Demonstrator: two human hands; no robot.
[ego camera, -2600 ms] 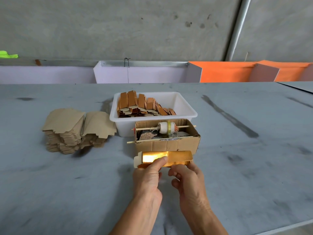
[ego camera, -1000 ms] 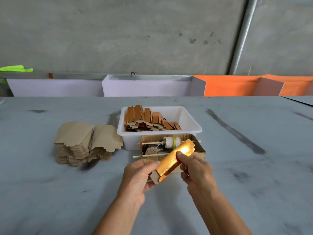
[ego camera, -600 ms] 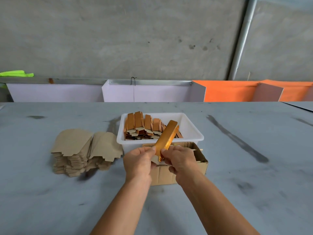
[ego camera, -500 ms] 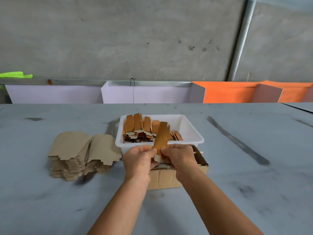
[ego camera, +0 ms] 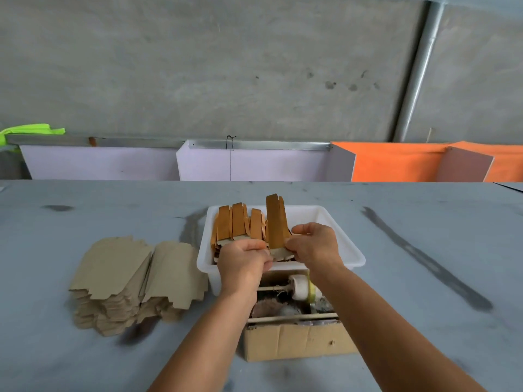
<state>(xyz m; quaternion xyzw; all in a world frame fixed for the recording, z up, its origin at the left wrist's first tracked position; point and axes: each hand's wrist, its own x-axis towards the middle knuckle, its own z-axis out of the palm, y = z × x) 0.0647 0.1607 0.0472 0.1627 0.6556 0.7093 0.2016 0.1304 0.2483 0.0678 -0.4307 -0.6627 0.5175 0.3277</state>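
**Folded gold carton held upright over the white tub**

1. Cardboard box [ego camera: 297,343]: plain brown, open at the top, nearest on the grey table [ego camera: 424,349]. Two thin wooden sticks cross its opening. The farther stick carries a white spool [ego camera: 298,287] with a yellow band beside it. The nearer stick [ego camera: 294,316] lies across grey and brown fibrous matter that cannot be told more exactly.

2. Left hand [ego camera: 243,260] and right hand [ego camera: 317,247]: bare, close together above the box's far edge and the tub's near wall. The fingers of both are curled, and each pinches the lower end of the same carton, left hand on its left side, right hand on its right.

3. Gold-orange folded carton [ego camera: 276,222]: flat and narrow, held upright, with a notch in its upper edge. Its pale lower flap sits between the two hands. It stands over the tub's middle, just right of the cartons already there, and rises above them.

4. White plastic tub [ego camera: 351,250]: rectangular, touching the far side of the cardboard box. Its left half holds a row of orange folded cartons [ego camera: 235,224] standing on end.

5. Stack of flat brown card blanks [ego camera: 135,278]: two overlapping piles, left of the tub and just beside it.

6. Dark streak [ego camera: 418,256]: runs diagonally on the table, right of the tub.

7. White partition panels [ego camera: 254,165] and orange panels [ego camera: 396,162]: along the table's far edge.

8. Bright green item [ego camera: 31,131]: far left, resting on the rail.

9. Concrete wall with a grey pipe [ego camera: 418,66]: behind everything.
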